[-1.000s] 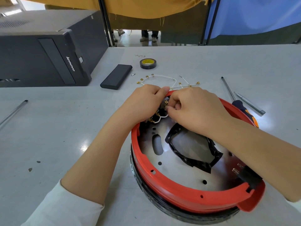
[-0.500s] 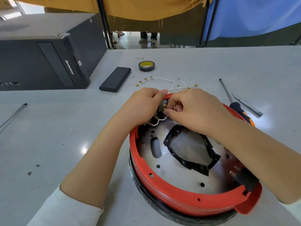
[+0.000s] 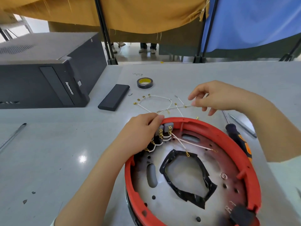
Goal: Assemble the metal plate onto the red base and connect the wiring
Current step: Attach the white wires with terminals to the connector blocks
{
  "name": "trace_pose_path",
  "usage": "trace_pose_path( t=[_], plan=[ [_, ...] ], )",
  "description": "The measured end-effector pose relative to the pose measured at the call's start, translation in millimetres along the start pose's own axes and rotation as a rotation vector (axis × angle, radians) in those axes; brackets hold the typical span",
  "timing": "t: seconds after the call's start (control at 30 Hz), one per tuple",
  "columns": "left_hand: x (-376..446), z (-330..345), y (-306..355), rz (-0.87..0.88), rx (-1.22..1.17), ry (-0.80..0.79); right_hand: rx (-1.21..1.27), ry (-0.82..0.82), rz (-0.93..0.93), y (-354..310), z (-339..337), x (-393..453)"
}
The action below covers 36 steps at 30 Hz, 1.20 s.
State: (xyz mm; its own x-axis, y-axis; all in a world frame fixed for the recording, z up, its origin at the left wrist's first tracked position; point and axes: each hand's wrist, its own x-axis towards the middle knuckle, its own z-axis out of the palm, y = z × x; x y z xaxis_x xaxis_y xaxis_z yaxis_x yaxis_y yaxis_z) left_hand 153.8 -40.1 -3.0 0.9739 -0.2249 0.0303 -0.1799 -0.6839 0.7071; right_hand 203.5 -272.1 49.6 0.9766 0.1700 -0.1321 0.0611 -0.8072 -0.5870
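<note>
The round red plastic base (image 3: 192,168) lies nearest the camera on the grey table (image 3: 48,160), with the shiny perforated metal plate (image 3: 184,175) already seated inside its rim, so what remains is probably wiring. At the base's far-left rim the left hand (image 3: 140,132) stays put, fingers curled against the small grey terminal blocks (image 3: 165,128) and their short white leads. The right hand (image 3: 218,97), which was working beside it a second ago, has lifted away beyond the base's far edge and now pinches one thin white brass-tipped wire (image 3: 179,107) from the loose bundle there, likely the next lead. Farther still sits a black tape roll (image 3: 145,82).
</note>
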Motion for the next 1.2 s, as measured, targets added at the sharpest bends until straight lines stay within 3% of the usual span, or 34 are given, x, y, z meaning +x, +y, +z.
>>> trace_pose_path(
  t=[0.1, 0.3, 0.5, 0.83, 1.03, 1.2],
  plan=[
    [0, 1, 0, -0.006, -0.02, 0.01, -0.052, -0.081, 0.05, 15, 13, 25],
    [0, 2, -3, 0.013, -0.018, 0.036, -0.282, -0.002, 0.064, 36, 51, 48],
    [0, 1, -4, -0.008, -0.026, 0.018, -0.223, -0.036, 0.055, 38, 54, 53],
    [-5, -5, 1, 0.007, -0.087, -0.151, -0.24, 0.087, 0.124, 43, 29, 45],
    [-6, -4, 4, 0.029, -0.101, -0.17, -0.228, -0.172, 0.37, 39, 13, 35],
    [-6, -4, 3, 0.048, -0.083, -0.181, -0.207, -0.231, 0.34, 32, 29, 37]
  ],
)
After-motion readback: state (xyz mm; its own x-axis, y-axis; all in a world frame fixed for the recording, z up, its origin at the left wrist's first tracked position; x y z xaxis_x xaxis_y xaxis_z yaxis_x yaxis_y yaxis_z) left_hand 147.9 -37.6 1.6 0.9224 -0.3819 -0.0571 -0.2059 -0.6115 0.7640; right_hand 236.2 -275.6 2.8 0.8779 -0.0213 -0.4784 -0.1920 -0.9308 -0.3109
